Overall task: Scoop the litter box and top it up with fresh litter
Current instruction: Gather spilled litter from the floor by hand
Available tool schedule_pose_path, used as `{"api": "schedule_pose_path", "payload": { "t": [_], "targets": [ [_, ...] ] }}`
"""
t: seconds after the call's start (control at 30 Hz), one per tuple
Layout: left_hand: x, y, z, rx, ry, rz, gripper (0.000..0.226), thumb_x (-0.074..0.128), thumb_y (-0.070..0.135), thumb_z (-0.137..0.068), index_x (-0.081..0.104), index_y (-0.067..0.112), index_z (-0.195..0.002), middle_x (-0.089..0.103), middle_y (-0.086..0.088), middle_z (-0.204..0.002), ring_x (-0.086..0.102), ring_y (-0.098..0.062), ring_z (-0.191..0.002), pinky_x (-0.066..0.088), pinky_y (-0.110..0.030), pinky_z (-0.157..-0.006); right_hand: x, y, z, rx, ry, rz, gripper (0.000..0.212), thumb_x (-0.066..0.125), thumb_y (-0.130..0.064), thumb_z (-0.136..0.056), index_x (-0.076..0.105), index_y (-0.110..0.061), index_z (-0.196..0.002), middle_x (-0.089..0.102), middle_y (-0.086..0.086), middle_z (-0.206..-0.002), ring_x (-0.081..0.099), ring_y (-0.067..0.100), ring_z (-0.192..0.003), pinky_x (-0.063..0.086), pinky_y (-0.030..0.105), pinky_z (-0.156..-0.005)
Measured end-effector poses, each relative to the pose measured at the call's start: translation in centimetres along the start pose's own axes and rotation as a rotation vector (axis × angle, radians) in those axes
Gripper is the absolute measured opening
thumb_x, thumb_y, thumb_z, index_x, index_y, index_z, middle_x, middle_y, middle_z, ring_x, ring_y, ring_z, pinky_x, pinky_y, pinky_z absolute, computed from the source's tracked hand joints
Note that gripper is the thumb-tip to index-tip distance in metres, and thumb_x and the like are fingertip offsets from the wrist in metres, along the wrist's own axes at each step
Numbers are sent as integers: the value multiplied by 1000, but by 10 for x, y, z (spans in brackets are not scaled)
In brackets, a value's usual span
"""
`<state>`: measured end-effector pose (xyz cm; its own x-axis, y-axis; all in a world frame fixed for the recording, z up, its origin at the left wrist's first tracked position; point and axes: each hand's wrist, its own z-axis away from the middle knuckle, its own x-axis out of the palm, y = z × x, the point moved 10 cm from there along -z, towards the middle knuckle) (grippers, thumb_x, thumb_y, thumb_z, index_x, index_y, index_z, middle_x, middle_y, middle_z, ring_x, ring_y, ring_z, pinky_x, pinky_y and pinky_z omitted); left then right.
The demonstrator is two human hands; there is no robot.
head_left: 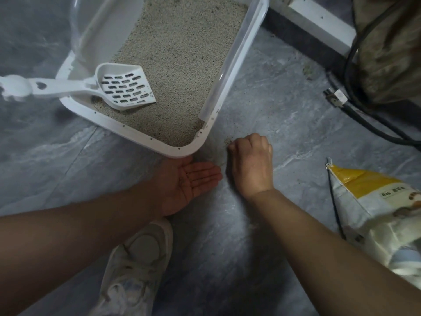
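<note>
The white litter box (145, 136) sits on the grey floor, filled with pale grey litter (180, 55). A white slotted scoop (124, 86) lies across its left rim, blade on the litter, with nobody holding it. My left hand (189, 182) lies palm up with flat fingers on the floor just below the box's near corner, a few grains on the palm. My right hand (251, 161) is beside it, fingers curled down onto a small heap of spilled litter (227, 140) next to the box. A yellow and white litter bag (373, 208) lies at the right.
A black cable with a plug (336, 98) runs across the floor at the upper right, beside a brown furry shape (391, 49). A white baseboard (319, 21) is behind the box. My white shoe (136, 258) is at the bottom centre. Loose grains dot the floor.
</note>
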<state>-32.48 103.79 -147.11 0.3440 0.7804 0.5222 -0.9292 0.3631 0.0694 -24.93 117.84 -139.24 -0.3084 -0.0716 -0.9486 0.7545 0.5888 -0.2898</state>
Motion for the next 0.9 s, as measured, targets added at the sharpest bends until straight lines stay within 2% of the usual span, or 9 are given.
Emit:
{"api": "schedule_pose_path", "payload": {
  "t": [0.1,0.17,0.23,0.27,0.33,0.4,0.5,0.7,0.9],
  "targets": [
    [-2,0,-4,9,19,7,39,44,26,-102,65,-7,-106,73,-23,-101,73,-32,-85,63,-43,-77,-15,-43,21,-15,-115,-164,15,61,-14,-92,69,-10,-80,60,14,-83,55,35,-80,47,47,-74],
    [0,-2,-3,-11,20,-15,28,46,25,-100,63,3,-92,68,-10,-78,64,-20,-65,58,-27,-60,-17,-75,41,-86,-203,-283,11,65,-19,-91,74,-14,-85,67,7,-92,59,29,-86,47,45,-77],
    [1,-5,-3,-28,15,-29,39,42,24,-102,64,5,-76,64,-6,-65,59,-15,-51,50,-19,-48,-23,-87,54,-111,-182,-405,10,69,-25,-90,76,-18,-90,69,-1,-105,60,21,-94,46,42,-83],
    [3,-6,-3,-28,-3,-37,47,40,24,-103,69,3,-73,66,-7,-66,61,-15,-50,51,-19,-48,-26,-81,56,-91,-142,-440,9,70,-24,-91,77,-19,-92,68,-3,-106,59,18,-96,45,39,-85],
    [5,-5,-3,-8,-31,-57,52,39,25,-103,76,-4,-80,73,-17,-82,71,-22,-64,60,-29,-59,-35,-51,54,13,-13,-430,9,70,-19,-92,78,-19,-96,65,-3,-97,56,17,-91,46,34,-83],
    [2,-4,-2,-5,-14,-52,51,41,26,-103,75,-11,-94,72,-28,-105,75,-35,-86,64,-44,-75,-33,-8,50,200,75,-386,12,70,-18,-92,78,-15,-99,60,2,-90,55,21,-89,49,37,-81],
    [-4,-1,-1,10,18,-59,50,42,26,-102,70,-16,-103,68,-33,-115,72,-43,-96,60,-51,-83,-13,35,43,384,54,-307,19,70,-22,-91,78,-13,-105,62,5,-91,55,26,-93,49,39,-86],
    [-3,2,3,16,-8,-39,51,43,27,-102,71,-15,-99,67,-34,-115,72,-43,-99,57,-52,-87,6,37,36,375,33,-227,22,69,-22,-92,77,-10,-108,63,10,-90,53,31,-91,49,39,-84],
    [-2,4,4,16,-25,-7,50,44,25,-102,71,-16,-100,67,-34,-116,69,-43,-104,57,-55,-86,15,22,28,307,12,-158,29,66,-38,-91,77,-14,-102,59,6,-89,50,29,-89,46,38,-81]
  ]
}}
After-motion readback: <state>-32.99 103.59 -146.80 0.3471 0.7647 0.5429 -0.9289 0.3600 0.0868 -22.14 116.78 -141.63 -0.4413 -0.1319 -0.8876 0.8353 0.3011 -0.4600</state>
